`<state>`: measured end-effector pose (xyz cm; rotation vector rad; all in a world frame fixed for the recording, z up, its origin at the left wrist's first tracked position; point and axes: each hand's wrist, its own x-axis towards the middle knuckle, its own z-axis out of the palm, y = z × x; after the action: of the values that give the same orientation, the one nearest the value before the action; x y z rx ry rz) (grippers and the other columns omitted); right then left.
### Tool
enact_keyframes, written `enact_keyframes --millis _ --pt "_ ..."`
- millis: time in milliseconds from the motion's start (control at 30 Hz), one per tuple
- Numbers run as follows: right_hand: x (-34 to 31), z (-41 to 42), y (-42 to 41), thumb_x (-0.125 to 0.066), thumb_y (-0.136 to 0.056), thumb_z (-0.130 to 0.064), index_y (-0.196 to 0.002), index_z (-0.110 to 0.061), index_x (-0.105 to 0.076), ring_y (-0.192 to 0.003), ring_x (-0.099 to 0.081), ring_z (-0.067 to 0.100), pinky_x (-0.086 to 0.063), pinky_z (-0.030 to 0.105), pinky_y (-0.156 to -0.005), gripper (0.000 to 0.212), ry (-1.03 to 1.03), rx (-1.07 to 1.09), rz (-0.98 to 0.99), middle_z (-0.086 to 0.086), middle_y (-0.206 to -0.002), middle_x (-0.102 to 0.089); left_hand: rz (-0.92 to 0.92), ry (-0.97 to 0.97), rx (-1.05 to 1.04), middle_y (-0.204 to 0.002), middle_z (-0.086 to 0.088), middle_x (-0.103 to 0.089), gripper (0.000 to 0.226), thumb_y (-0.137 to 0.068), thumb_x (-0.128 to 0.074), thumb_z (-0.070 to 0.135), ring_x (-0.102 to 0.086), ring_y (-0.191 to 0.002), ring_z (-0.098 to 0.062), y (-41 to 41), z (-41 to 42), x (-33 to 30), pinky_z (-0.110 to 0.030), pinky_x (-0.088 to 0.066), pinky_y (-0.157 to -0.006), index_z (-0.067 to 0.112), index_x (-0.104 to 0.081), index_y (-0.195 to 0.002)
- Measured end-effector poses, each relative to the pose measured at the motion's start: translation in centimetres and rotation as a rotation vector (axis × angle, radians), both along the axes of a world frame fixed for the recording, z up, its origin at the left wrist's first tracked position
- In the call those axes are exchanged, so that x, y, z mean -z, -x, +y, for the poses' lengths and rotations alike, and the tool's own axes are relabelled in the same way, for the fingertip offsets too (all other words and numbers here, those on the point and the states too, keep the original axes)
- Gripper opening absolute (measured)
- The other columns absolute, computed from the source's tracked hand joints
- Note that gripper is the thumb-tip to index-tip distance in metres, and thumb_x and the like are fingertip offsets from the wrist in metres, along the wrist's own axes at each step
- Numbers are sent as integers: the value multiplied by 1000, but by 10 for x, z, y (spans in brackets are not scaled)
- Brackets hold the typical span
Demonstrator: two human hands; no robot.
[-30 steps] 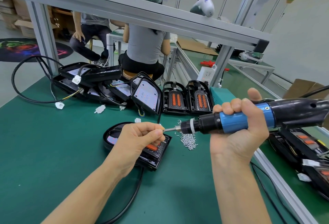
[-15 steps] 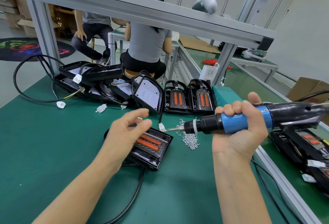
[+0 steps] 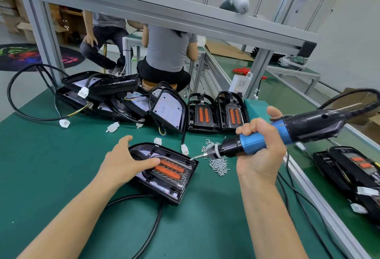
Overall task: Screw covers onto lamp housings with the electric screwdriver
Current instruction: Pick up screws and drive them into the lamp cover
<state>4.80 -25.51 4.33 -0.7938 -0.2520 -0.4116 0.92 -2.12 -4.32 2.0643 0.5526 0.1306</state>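
A black lamp housing (image 3: 174, 180) with two orange strips under its cover lies on the green mat in front of me. My left hand (image 3: 125, 162) rests on its left side, thumb laid across the cover, fingers spread and fairly straight. My right hand (image 3: 259, 149) grips the blue and black electric screwdriver (image 3: 267, 137), held nearly level. Its bit tip (image 3: 192, 158) sits at the housing's far right corner. A pile of small silver screws (image 3: 218, 161) lies just right of the housing.
Two covered lamps (image 3: 216, 114) stand behind, beside a heap of open housings and cables (image 3: 107, 98). More lamps (image 3: 349, 172) lie right of the aluminium rail (image 3: 320, 201). A power strip (image 3: 240, 83) and frame post stand at the back. Two people sit beyond the bench.
My left hand left the screwdriver bit and dropped onto the housing's left side. The screwdriver tip came down to the housing's far right corner.
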Motion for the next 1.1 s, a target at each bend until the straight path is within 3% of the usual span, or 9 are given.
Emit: enact_keyframes --millis 67,133,333,533,867,1100 --pt "2 1 -3 -56 -71 1 -99 -16 -56 -49 -46 17 -46 30 -60 33 23 -1 -3 0 -56 -46 -87 99 55 -127 0 -55 105 -57 -90 36 -42 -129 -22 1 0 3 -35 -33 -106 23 -32 -144" --pt "3 1 -4 -56 -71 2 -98 -16 -57 -49 -47 18 -46 30 -60 33 29 -18 -9 2 -57 -44 -137 98 64 -133 -2 -48 106 -55 -91 32 -41 -129 -19 3 1 6 -31 -32 -104 24 -34 -144" --pt "9 -5 -3 -64 -64 -8 -101 -15 -55 -49 -47 17 -46 28 -60 39 76 -56 -53 0 -54 -48 -202 54 56 -123 4 -40 107 -51 -91 35 -40 -119 -11 2 3 6 -30 -32 -101 29 -35 -143" --pt "12 -5 -2 -63 -64 -9 -101 -14 -53 -50 -49 18 -45 30 -61 39 147 -23 -62 -1 -53 -49 -221 -40 83 -116 5 -43 97 -50 -92 36 -50 -103 -9 2 -1 1 -22 -34 -91 20 -49 -136" --pt "15 -2 -2 -53 -72 3 -100 -16 -53 -50 -48 18 -44 29 -61 34 200 6 -70 -2 -53 -50 -219 -82 77 -116 8 -38 103 -52 -90 40 -45 -103 -8 2 -4 -1 -21 -32 -90 18 -43 -141" --pt "17 2 -3 -60 -68 0 -99 -17 -56 -50 -48 19 -45 29 -61 36 210 -1 -72 -1 -54 -50 -237 -85 67 -116 8 -39 102 -52 -90 39 -46 -102 -8 2 -5 -2 -22 -33 -90 19 -43 -140"
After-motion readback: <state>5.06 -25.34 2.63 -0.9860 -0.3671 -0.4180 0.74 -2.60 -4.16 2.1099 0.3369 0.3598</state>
